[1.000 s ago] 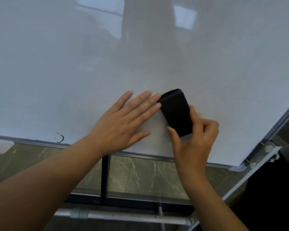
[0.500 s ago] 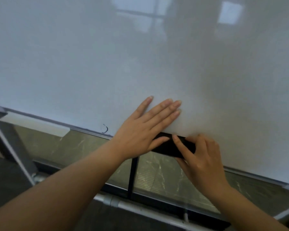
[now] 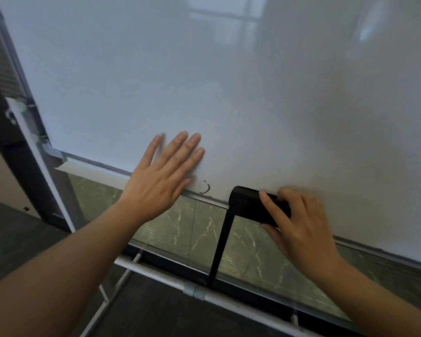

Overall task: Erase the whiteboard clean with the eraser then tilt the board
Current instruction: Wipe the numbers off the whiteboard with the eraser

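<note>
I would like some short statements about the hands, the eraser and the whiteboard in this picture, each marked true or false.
1. The right hand grips the black eraser. True.
2. The left hand holds a marker. False: it lies flat on the whiteboard with straight fingers and holds nothing.
3. A small dark mark remains near the board's bottom edge, between the two hands. True.
4. The eraser is at the top of the board. False: it is at the bottom edge, over the frame.
5. The eraser covers the dark mark. False: the mark lies apart from it, on the side of the left hand.
</note>
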`<state>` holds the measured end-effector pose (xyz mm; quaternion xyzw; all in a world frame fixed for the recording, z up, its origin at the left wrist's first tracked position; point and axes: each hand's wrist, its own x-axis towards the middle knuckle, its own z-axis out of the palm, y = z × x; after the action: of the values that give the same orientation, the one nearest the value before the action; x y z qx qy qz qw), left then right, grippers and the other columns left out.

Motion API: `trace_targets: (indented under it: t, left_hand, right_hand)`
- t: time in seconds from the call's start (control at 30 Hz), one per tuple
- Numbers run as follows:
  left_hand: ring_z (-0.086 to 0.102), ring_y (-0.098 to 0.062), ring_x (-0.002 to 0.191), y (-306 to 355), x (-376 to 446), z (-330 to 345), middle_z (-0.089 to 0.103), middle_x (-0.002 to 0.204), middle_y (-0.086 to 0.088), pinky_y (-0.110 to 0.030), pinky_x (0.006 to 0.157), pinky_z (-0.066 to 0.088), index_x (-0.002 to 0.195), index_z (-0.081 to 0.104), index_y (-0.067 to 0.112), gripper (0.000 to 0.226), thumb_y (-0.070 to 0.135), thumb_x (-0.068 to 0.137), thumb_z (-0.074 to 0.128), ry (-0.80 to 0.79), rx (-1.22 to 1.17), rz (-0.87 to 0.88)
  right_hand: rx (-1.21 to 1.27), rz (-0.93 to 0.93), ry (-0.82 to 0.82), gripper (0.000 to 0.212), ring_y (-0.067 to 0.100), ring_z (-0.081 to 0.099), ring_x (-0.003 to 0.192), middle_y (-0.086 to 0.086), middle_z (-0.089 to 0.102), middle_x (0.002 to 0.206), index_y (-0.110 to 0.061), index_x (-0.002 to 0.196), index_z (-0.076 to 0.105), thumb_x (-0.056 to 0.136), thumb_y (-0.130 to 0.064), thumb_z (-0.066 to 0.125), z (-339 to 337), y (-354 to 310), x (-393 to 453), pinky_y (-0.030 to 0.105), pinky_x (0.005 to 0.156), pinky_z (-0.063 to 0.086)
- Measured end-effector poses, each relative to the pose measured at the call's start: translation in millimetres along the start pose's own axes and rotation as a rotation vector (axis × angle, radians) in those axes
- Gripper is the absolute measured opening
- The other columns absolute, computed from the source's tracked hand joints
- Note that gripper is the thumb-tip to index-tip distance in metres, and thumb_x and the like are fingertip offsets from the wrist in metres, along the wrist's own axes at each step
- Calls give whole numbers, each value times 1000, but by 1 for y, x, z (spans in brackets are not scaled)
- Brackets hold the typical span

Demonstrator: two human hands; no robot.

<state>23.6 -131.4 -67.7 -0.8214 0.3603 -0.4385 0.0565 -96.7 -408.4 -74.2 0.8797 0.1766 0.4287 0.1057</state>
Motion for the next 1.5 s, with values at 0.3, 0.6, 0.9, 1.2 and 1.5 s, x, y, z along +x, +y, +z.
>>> trace_targets:
  t: [0.3,0.6,0.9,1.2,1.5]
  left_hand:
    - [1,-22,151,-49,-12,27,4,163,-8,-52,120,5,155,12,11,65,47,103,25,39,-42,244]
    - [0,-23,151,-59,-10,46,-3,164,-8,-50,120,-1,156,5,8,74,52,101,28,163,-154,325]
    - [1,-23,151,-50,-7,49,-3,164,-8,-48,121,-2,155,10,9,70,50,101,29,213,-242,329]
    - [4,-24,151,-54,-11,52,1,164,-9,-49,121,0,155,10,9,74,50,99,36,217,-238,324]
    - [5,-26,151,-54,-12,51,2,164,-11,-50,121,-1,156,9,10,71,50,102,31,221,-245,332]
  right_hand:
    - [-3,52,-17,58,31,42,94,14,41,110,-5,117,66,64,-14,87,25,-54,44,40,75,37]
    - [-66,106,-8,51,31,46,97,13,41,115,-11,117,68,68,-13,82,42,-102,74,39,76,40]
    - [-116,212,21,51,34,46,96,15,43,115,-11,125,52,78,-18,73,16,-70,53,43,75,44]
    - [-146,460,126,58,36,50,84,19,47,110,-13,126,47,78,-24,76,-14,-44,45,35,72,28]
    - [-241,186,39,47,25,46,74,10,43,106,-19,117,68,72,-12,81,28,-99,71,35,66,30]
